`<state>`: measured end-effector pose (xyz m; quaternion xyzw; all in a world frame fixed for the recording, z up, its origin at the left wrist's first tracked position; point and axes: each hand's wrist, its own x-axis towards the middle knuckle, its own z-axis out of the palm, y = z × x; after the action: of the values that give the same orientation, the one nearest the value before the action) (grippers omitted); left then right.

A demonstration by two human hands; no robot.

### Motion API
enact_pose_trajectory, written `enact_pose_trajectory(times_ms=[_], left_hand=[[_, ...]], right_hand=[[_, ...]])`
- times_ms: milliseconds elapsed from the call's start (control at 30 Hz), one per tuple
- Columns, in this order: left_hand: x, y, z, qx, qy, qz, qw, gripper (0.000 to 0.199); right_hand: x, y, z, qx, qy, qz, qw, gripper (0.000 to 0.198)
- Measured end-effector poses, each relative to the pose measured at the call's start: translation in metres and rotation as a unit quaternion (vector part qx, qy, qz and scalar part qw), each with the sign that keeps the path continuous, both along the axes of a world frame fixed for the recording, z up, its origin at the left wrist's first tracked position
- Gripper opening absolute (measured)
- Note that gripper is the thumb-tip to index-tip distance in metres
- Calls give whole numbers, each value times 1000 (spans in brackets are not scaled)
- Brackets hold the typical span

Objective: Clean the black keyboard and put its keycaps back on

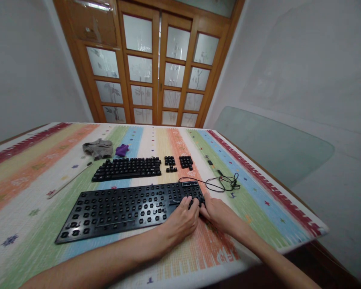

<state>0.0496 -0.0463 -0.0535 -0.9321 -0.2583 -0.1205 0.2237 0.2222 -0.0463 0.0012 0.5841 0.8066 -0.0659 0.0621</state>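
Thin pale stick with a dark tip [69, 180]: lies slantwise on the table [33, 241] under its striped, many-coloured cloth.
Crumpled grey fabric [98, 149]: near the stick's dark tip.
Small purple bundle [122, 150]: just beside the grey fabric.
Flat black keyboard base without keycaps [114, 212]: nearest the person, its right end under and between the hands.
Large block of black keycaps [128, 167]: laid out in rows behind the base.
Middle cluster of black keycaps [169, 160]: right of the large block, set slightly apart.
Left hand [183, 216]: forearm stretched in from the lower left, palm down, wrist in front of the base, hand over the base's right part.
Left fingers [188, 202]: bent and close together, tips down on the number-pad area; whether they grasp anything I cannot tell.
Right-hand cluster of black keycaps [185, 161]: beyond the hands.
Right hand [215, 210]: forearm from the lower right, at the base's right edge, close to the left hand.
Right fingers: thumb toward the left hand, the others largely hidden; their grip cannot be told.
Thin black cable [222, 185]: loosely coiled beyond the right hand.
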Motion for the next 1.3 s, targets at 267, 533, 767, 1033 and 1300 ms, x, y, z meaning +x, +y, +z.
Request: enact_pose_trajectory(times_ms=[267,533,767,1033,1300], left_hand=[[0,1,-3,-8,-7,-5,1000,35],[-1,-1,1,-28,-15,2,999,37],[-6,3,14,-74,-16,-11,997,22],[-8,10,27,-155,-43,-3,987,10],[-8,8,30,-184,-79,2,980,12]], right_hand=[[4,2,-12,26,-27,43,998,22],[12,4,-3,42,64,-11,997,27],[23,52,20,103,140,-97,980,30],[8,117,13,107,114,-146,977,31],[-1,143,7,113,102,-159,975,40]])
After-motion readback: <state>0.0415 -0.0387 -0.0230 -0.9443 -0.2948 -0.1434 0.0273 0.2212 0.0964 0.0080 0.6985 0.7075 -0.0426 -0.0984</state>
